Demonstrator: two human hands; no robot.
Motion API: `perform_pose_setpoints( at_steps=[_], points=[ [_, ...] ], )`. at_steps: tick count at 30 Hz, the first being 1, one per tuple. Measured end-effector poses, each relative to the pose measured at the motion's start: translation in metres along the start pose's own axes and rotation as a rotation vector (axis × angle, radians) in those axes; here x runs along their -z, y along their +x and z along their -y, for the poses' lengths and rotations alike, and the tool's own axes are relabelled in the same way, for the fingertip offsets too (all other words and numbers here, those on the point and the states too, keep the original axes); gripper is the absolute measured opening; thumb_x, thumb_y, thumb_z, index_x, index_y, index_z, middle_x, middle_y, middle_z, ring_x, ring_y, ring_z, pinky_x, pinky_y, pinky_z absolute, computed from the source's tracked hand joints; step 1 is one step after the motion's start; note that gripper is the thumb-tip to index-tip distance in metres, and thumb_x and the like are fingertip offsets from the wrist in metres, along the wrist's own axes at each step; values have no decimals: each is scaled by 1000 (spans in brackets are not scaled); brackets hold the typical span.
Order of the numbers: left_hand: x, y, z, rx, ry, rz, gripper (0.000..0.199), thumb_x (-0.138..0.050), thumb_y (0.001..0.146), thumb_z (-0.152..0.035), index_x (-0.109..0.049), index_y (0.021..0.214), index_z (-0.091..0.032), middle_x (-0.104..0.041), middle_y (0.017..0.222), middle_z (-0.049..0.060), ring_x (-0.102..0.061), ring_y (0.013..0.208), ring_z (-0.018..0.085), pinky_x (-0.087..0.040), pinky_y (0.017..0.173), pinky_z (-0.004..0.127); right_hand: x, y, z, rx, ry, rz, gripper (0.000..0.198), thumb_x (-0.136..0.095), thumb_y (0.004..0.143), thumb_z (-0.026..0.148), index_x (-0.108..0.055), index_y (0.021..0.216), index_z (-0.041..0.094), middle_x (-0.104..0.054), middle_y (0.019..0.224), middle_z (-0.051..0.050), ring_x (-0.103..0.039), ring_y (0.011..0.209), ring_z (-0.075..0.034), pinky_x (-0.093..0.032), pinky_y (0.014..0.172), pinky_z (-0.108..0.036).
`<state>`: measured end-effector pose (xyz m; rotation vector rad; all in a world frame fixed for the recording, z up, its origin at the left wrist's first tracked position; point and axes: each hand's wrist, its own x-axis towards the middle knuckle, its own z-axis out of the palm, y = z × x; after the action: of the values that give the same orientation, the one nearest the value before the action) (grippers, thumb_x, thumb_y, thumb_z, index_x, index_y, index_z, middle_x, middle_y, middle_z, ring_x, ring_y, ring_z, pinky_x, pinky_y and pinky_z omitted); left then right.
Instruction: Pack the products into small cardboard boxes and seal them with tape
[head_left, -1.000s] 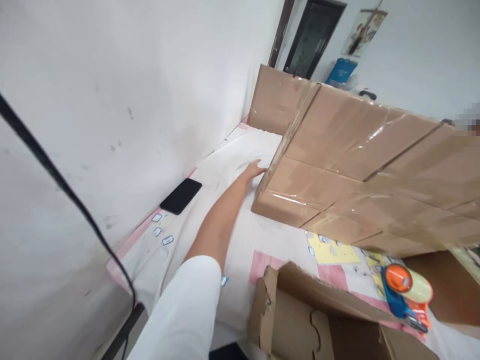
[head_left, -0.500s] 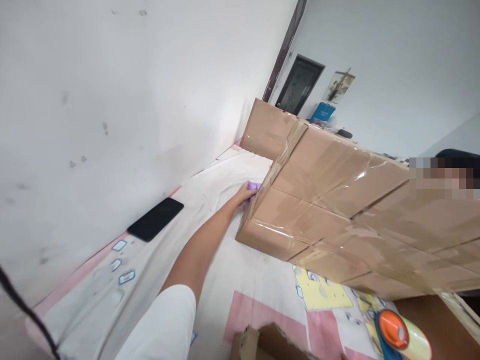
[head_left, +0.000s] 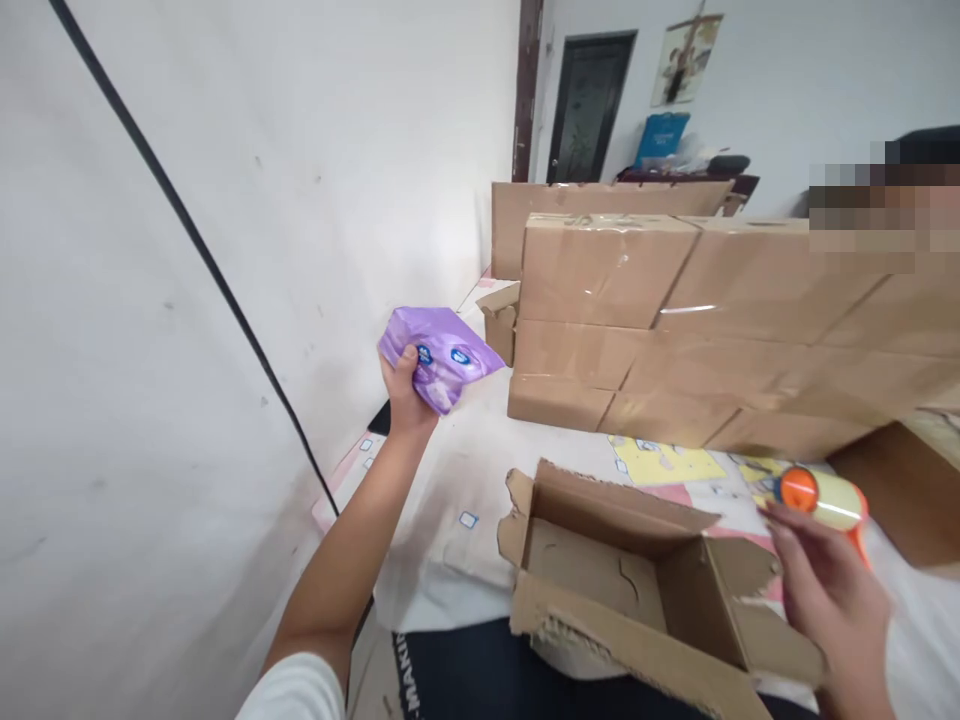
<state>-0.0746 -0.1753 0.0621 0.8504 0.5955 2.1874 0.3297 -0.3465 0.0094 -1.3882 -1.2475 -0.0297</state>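
My left hand (head_left: 407,388) grips a shiny purple plastic packet (head_left: 442,350) with blue-and-white logos, raised above the table near the wall. What the packet contains does not show. At the lower right my right hand (head_left: 836,590) is beside an open cardboard box (head_left: 600,570), over its right flap. Its thumb and forefinger are extended with nothing visible between them. The box has torn flaps standing outward and bare cardboard inside. Just beyond the right fingertips stands an orange tape dispenser (head_left: 799,490) with a wide roll of tape.
A wall of taped brown cartons (head_left: 720,320) stands across the table, with a small open carton (head_left: 501,320) at its left end. A dark cable (head_left: 195,230) hangs along the white wall. Another open carton (head_left: 907,490) and a person's head (head_left: 922,190) are at right.
My left hand has brought the purple packet out from behind the cartons, left and toward me. My right hand has come into view, and the view has turned, showing the open box more fully.
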Motion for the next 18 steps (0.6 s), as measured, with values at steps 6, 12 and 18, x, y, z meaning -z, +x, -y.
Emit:
perform_pose_setpoints(
  at_steps=[6, 12, 18],
  points=[
    [-49, -86, -40, -458, 174, 388, 51, -78, 76, -52, -58, 118, -30, -57, 126, 5, -50, 132, 28, -35, 119, 47, -4, 30, 123, 400, 29, 500, 68, -76, 85, 37, -47, 146, 29, -59, 144, -16, -58, 132, -34, -49, 107, -57],
    [-74, -140, -47, -156, 106, 604, 50, -73, 81, -51, -55, 123, -30, -55, 137, 6, -49, 136, 29, -39, 117, 49, -20, 67, 178, 725, 29, 960, 128, -78, 74, 67, 2, 165, 25, -4, 172, -17, -14, 158, -40, -34, 118, -61],
    [-86, -123, -61, 820, 192, 726, 36, -70, 85, -37, -65, 117, -20, -72, 111, 6, -66, 116, 30, -52, 104, 45, -12, 76, 166, 961, -62, 1037, 116, -74, 77, 68, -10, 165, 26, -9, 172, -15, -8, 157, -42, -20, 120, -67]
  ],
)
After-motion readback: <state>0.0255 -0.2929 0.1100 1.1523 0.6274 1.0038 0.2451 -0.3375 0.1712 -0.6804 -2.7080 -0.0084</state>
